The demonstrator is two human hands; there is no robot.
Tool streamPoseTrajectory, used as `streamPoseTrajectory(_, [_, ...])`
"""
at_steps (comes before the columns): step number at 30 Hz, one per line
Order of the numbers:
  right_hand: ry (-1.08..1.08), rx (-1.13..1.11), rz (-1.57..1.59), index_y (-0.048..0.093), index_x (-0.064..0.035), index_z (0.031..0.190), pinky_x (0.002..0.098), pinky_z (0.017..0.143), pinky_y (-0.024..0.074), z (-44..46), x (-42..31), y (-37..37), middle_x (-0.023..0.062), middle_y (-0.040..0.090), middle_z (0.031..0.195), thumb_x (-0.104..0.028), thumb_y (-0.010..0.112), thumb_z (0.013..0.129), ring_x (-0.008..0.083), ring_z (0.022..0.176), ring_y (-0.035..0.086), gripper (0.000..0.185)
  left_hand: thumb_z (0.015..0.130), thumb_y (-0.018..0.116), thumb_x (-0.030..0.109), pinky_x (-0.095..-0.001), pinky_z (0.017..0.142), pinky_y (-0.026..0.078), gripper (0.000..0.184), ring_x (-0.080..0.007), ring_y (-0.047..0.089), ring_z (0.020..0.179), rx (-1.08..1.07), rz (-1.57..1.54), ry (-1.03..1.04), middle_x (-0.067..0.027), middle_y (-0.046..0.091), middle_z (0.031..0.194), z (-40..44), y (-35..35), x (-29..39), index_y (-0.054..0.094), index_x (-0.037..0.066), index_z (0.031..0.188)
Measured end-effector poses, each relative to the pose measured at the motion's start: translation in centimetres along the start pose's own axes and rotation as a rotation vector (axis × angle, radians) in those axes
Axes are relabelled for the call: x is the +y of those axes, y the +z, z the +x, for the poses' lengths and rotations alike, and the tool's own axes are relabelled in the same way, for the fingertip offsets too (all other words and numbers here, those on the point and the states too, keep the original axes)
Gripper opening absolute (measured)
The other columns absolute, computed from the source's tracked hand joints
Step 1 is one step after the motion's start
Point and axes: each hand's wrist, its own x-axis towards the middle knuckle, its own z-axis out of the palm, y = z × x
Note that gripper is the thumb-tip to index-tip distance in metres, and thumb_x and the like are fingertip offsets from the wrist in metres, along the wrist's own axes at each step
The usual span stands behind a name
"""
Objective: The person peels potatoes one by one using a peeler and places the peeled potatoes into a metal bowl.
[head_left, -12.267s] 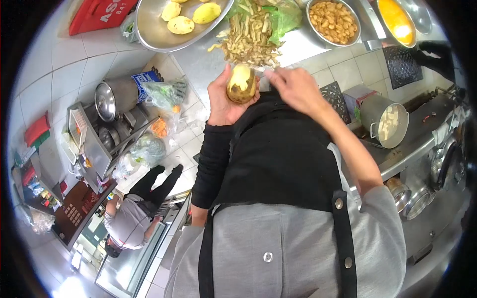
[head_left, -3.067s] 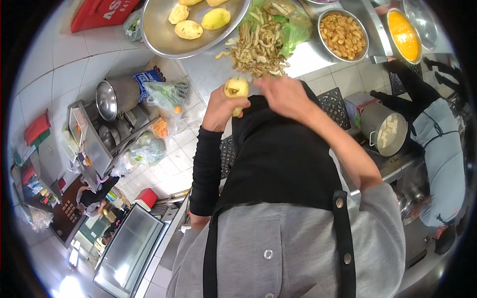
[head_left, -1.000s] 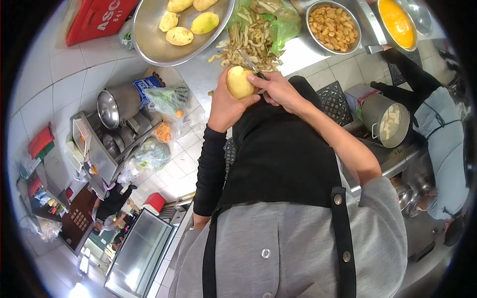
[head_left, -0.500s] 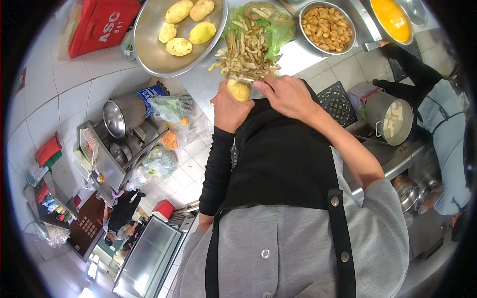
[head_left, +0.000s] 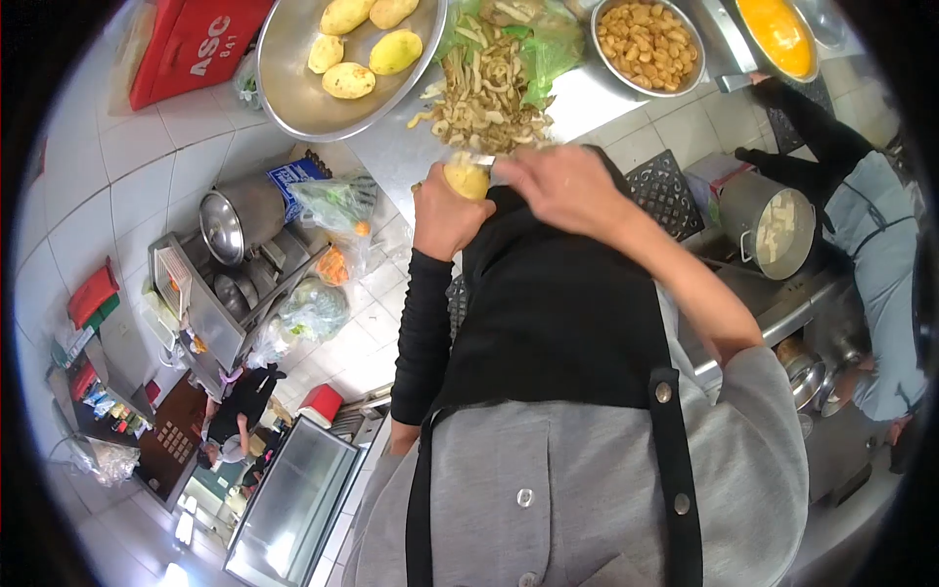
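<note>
My left hand (head_left: 448,217) is wrapped round a peeled-looking yellow potato (head_left: 468,181) at the near edge of the metal table (head_left: 386,161). Against the top of that potato lies a peeler (head_left: 481,159), its handle gripped in my right hand (head_left: 567,191), which is slightly blurred. Just beyond my hands is a heap of potato peelings (head_left: 489,103), partly on a green plastic bag (head_left: 553,54). To the left, a large steel bowl (head_left: 284,112) holds several peeled potatoes (head_left: 395,52).
A bowl of brown nut-like pieces (head_left: 646,46) and a pan of orange liquid (head_left: 775,37) stand at the back right. A co-worker (head_left: 871,225) is at the right beside a large pot (head_left: 768,225). A red case (head_left: 201,49) sits at upper left; another person (head_left: 240,416) is farther off.
My right hand has shifted slightly with the peeler over the potato. My left hand still holds the potato, a little left of before. The distant person has changed posture.
</note>
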Motion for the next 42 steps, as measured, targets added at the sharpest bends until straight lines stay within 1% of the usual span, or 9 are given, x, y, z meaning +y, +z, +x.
streamPoseTrajectory(4, [0.120,-0.187,-0.173,0.078,-0.0012,0.088,0.0539,0.077,0.0591,2.4,3.6,1.2,0.0269,0.073,0.080,-0.045,0.050,0.111,0.0460,0.082,0.074,0.057,0.061,0.086,0.017,-0.0451,0.085,0.059,0.058,-0.0429,0.074,0.095,-0.057,-0.048,0.038,-0.0251,0.075,0.099,0.6,-0.4,-0.5,0.066,-0.005,0.110])
streamPoseTrajectory(10, [0.102,-0.026,0.051,0.073,0.0004,0.089,0.0580,0.075,0.0573,0.8,0.7,-0.2,0.0273,0.071,0.075,-0.048,0.048,0.111,0.0491,0.079,0.072,0.059,0.063,0.083,0.018,-0.0422,0.083,0.059,0.051,-0.0381,0.074,0.090,-0.087,-0.199,-0.042,-0.0231,0.075,0.096,0.9,-0.1,-1.2,0.069,-0.006,0.106])
streamPoseTrajectory(14, [-0.025,-0.010,-0.046,0.074,0.0002,0.092,0.0553,0.068,0.0585,0.4,0.1,0.9,0.0260,0.070,0.071,-0.045,0.052,0.110,0.0464,0.068,0.071,0.054,0.069,0.074,0.000,-0.0318,0.064,0.054,0.040,-0.0163,0.066,0.070,-0.293,-0.690,-0.201,-0.0078,0.071,0.086,0.7,-0.4,-1.0,0.069,-0.005,0.108])
streamPoseTrajectory(21, [0.115,0.017,0.027,0.073,0.0030,0.091,0.0524,0.069,0.0589,0.7,2.6,1.5,0.0236,0.074,0.078,-0.045,0.051,0.110,0.0441,0.074,0.073,0.056,0.077,0.074,-0.003,-0.0309,0.085,0.054,0.041,-0.0167,0.068,0.092,-0.242,-0.928,-0.121,-0.0053,0.069,0.100,-0.1,-0.1,-2.0,0.067,-0.004,0.117])
streamPoseTrajectory(27, [-0.125,0.079,0.033,0.068,-0.0001,0.089,0.0520,0.065,0.0574,-0.1,-0.7,1.1,0.0230,0.073,0.076,-0.043,0.056,0.109,0.0430,0.072,0.072,0.049,0.073,0.080,0.000,-0.0309,0.085,0.053,0.048,-0.0169,0.067,0.096,-0.284,-0.817,-0.160,-0.0042,0.071,0.109,0.4,-0.3,-1.4,0.068,-0.002,0.120])
streamPoseTrajectory(31, [0.099,-0.048,-0.199,0.073,0.0010,0.082,0.0532,0.070,0.0594,2.1,1.9,1.7,0.0254,0.074,0.080,-0.044,0.052,0.110,0.0444,0.073,0.073,0.057,0.074,0.079,-0.002,-0.0314,0.086,0.053,0.044,-0.0173,0.067,0.097,-0.287,-0.842,-0.221,-0.0046,0.071,0.108,0.9,1.0,-3.1,0.070,-0.002,0.117])
streamPoseTrajectory(35, [0.104,0.060,-0.072,0.076,0.0002,0.081,0.0581,0.074,0.0587,2.2,5.7,4.1,0.0277,0.073,0.081,-0.046,0.050,0.110,0.0492,0.079,0.072,0.060,0.078,0.076,-0.003,-0.0324,0.087,0.053,0.041,-0.0175,0.067,0.099,-0.251,-0.984,-0.156,-0.0061,0.070,0.107,-0.8,0.5,-1.6,0.069,-0.003,0.118])
streamPoseTrajectory(39, [-0.033,0.001,0.051,0.077,-0.0002,0.084,0.0569,0.073,0.0591,0.1,-0.1,1.3,0.0284,0.072,0.080,-0.048,0.050,0.110,0.0486,0.079,0.072,0.061,0.080,0.074,-0.004,-0.0333,0.090,0.055,0.044,-0.0192,0.068,0.101,-0.301,-1.075,-0.224,-0.0078,0.070,0.108,-0.4,0.2,-1.8,0.067,-0.005,0.123])
streamPoseTrajectory(42, [0.105,-0.051,-0.119,0.078,0.0000,0.087,0.0578,0.072,0.0579,2.1,4.3,4.3,0.0284,0.071,0.079,-0.047,0.049,0.111,0.0480,0.079,0.072,0.060,0.081,0.071,-0.002,-0.0344,0.093,0.055,0.056,-0.0221,0.069,0.107,-0.390,-1.114,-0.144,-0.0094,0.067,0.128,-0.6,0.2,-2.3,0.059,-0.003,0.136])
